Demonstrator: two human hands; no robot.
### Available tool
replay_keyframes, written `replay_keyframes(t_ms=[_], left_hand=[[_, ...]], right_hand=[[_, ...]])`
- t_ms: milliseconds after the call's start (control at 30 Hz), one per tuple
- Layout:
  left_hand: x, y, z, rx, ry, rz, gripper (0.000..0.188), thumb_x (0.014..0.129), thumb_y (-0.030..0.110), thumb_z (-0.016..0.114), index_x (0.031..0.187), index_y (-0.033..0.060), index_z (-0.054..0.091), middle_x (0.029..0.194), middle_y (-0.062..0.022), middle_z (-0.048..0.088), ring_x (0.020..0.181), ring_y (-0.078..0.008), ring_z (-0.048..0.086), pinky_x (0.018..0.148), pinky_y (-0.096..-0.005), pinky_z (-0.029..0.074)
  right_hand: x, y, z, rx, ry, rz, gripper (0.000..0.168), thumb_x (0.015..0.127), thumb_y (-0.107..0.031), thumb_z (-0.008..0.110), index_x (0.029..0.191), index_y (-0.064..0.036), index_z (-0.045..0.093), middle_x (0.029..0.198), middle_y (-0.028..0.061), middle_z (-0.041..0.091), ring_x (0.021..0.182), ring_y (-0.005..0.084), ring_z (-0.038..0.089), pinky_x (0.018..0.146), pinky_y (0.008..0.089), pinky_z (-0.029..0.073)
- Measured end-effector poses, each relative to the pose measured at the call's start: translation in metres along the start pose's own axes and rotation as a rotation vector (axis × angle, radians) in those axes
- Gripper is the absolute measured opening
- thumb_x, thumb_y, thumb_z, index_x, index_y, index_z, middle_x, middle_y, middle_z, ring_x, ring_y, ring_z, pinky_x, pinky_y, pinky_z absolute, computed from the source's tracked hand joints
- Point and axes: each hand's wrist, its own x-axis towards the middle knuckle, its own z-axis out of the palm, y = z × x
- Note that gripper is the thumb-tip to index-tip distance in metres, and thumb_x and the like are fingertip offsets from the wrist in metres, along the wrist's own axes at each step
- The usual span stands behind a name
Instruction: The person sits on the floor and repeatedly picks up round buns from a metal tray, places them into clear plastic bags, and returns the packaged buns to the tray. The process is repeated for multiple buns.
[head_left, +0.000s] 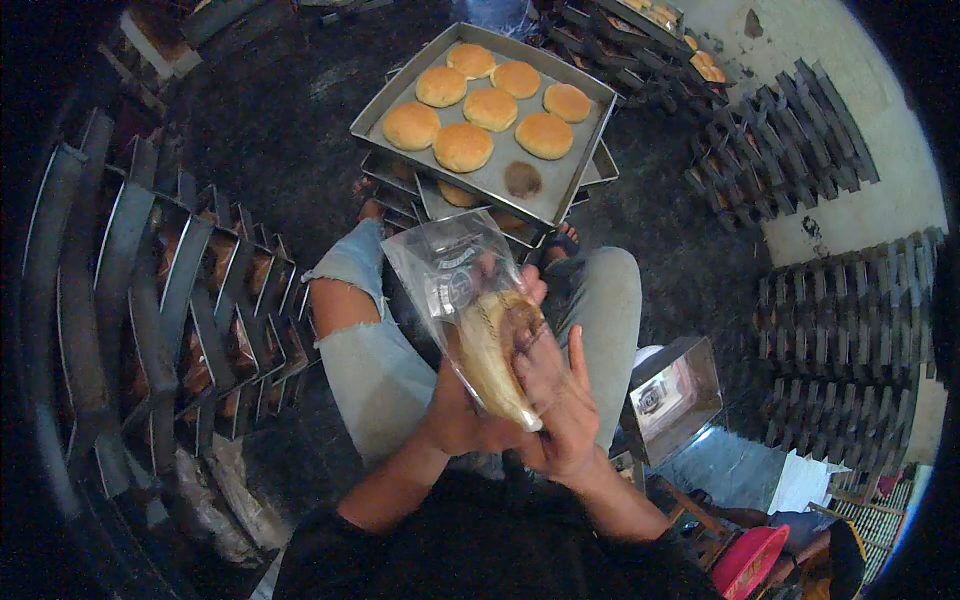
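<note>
A bread bun (487, 352) lies inside a clear printed plastic bag (431, 266), tilted in front of my lap. My left hand (465, 412) is behind and below the bag, partly hidden by it, and holds it. My right hand (559, 405) rests against the bag's right side, with its thumb or a finger raised and some fingers seen blurred through the film. Beyond the bag, a square metal baking tray (480, 176) holds several round golden buns (490, 109), with a dark round mark near its front corner. More trays are stacked under it.
Stacks of metal trays with bread stand at the left (172, 262) and along the right wall (840, 300). By my right knee is a metal box (675, 401) with printed plastic bags (660, 390). Another person is partly visible at lower right, near a pink item (750, 559).
</note>
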Motion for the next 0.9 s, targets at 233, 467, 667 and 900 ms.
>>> replay_keyframes(t_ms=[233,467,667,900], left_hand=[[-0.001,-0.004,0.004,0.098,0.069,0.056,0.116,0.076,0.028,0.086,0.162,0.0067,0.011,0.161,-0.0192,0.031,0.150,-0.0336,0.032,0.123,-0.0471,0.027],[-0.004,-0.011,-0.019,-0.105,0.161,-0.094,0.095,0.086,0.028,0.072,0.159,-0.0013,0.019,0.159,-0.0230,0.034,0.147,-0.0372,0.037,0.123,-0.0477,0.029],[0.005,-0.005,-0.017,-0.350,0.202,-0.098,0.081,0.095,0.050,0.045,0.157,0.0004,0.028,0.158,-0.0264,0.036,0.147,-0.0410,0.037,0.122,-0.0488,0.030],[0.013,-0.022,-0.027,-0.653,0.532,-0.332,0.076,0.096,0.053,0.047,0.147,-0.0035,0.040,0.147,-0.0316,0.045,0.138,-0.0429,0.048,0.113,-0.0488,0.045]], right_hand=[[0.011,0.001,0.021,-0.063,-0.034,0.081,0.050,0.085,-0.009,0.062,0.135,-0.002,0.060,0.147,0.0207,0.055,0.145,0.0403,0.043,0.121,0.0664,0.012],[0.018,0.018,0.030,-0.034,-0.074,0.068,0.061,0.074,-0.009,0.074,0.135,-0.006,0.063,0.151,0.0227,0.051,0.145,0.0406,0.042,0.121,0.0667,0.014],[-0.005,0.024,0.016,0.051,-0.227,0.048,0.044,0.065,-0.010,0.085,0.107,-0.006,0.073,0.146,0.0248,0.053,0.143,0.0430,0.043,0.120,0.0661,0.018],[-0.024,0.021,-0.006,0.094,-0.292,0.339,0.027,0.072,-0.004,0.083,0.096,-0.002,0.072,0.120,0.0194,0.065,0.094,0.0305,0.065,0.090,0.0477,0.046]])
